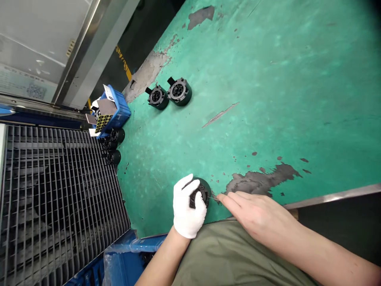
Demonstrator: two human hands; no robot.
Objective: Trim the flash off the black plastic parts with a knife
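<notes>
My left hand (pixel 188 210), in a white glove, is curled around a black round plastic housing (pixel 205 186) near the front edge of the green worktop. Its fingers and thumb cover much of the housing's ribbed face. From the right, my bare right hand (pixel 250 208) pinches a thin metal rod (pixel 213 198), with most of its length hidden in the fingers. The rod's far end meets the housing's right side. Whether the tip is inside or only touching, I cannot tell.
Two similar black housings (pixel 179 91) stand farther back on the green worktop (pixel 268 119). At the left edge are several more black parts (pixel 114 157) and a blue bin (pixel 121 106) holding cards and round stickers. A grey metal grille (pixel 59 198) lies beyond that edge.
</notes>
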